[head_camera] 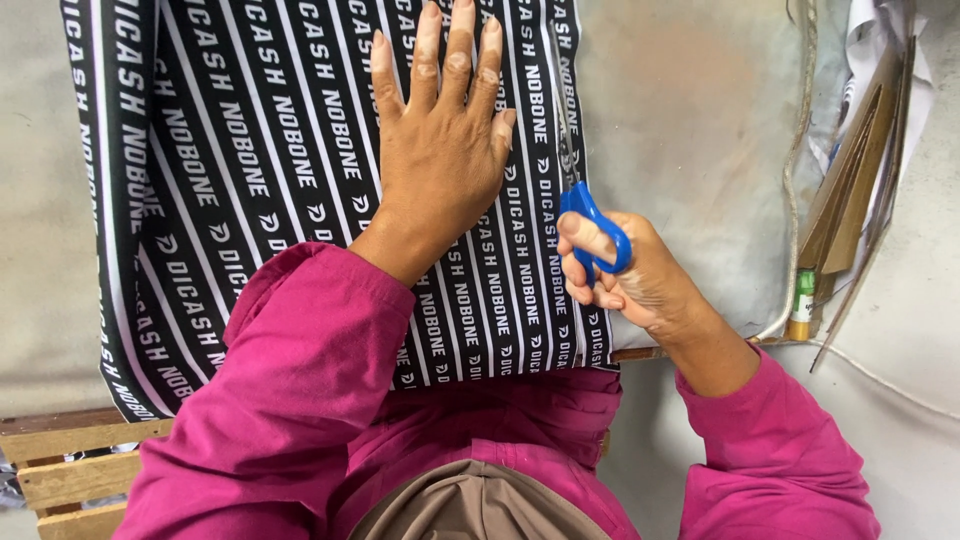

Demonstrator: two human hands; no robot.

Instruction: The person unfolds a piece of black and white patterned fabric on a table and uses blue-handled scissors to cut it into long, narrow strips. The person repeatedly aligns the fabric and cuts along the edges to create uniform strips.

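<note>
A black fabric (250,150) with white stripes and white lettering lies spread on a grey work surface (700,130). My left hand (440,140) presses flat on it, fingers apart, near its right side. My right hand (625,275) grips blue-handled scissors (590,215), thumb and fingers through the loops. The metal blades point away from me along the fabric's right edge, at the cloth's border. Both arms wear magenta sleeves.
Brown cardboard pieces and papers (850,190) lean at the right, with a small green and yellow tube (802,305) below them. A cord (795,150) runs down the surface's right side. A slatted wooden frame (70,465) shows at the lower left.
</note>
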